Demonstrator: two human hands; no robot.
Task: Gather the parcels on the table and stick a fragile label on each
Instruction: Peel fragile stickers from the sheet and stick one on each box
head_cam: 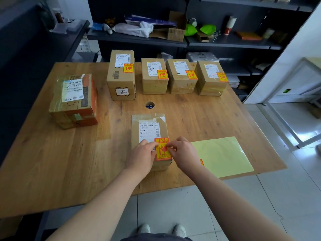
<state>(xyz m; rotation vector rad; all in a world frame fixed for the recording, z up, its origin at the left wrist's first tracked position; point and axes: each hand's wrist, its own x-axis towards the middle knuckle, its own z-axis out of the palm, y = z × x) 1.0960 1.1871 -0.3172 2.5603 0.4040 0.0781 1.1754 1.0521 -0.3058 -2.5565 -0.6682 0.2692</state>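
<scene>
A small brown parcel (149, 122) lies on the wooden table (43, 162) right in front of me. An orange fragile label (162, 151) sits on its near right corner. My left hand (142, 155) touches the label's left edge with curled fingers. My right hand (182, 152) pinches its right edge. Several parcels in a row at the back, such as the tall one (121, 75) and the rightmost one (211, 78), carry fragile labels. An orange-sided parcel (73, 101) at the left shows none.
A yellow backing sheet (224, 153) lies at my right, with a bit of one orange label (201, 162) at its left edge. A round cable hole (150, 105) is in the table's middle. Dark shelves (225, 44) with clutter stand behind the table.
</scene>
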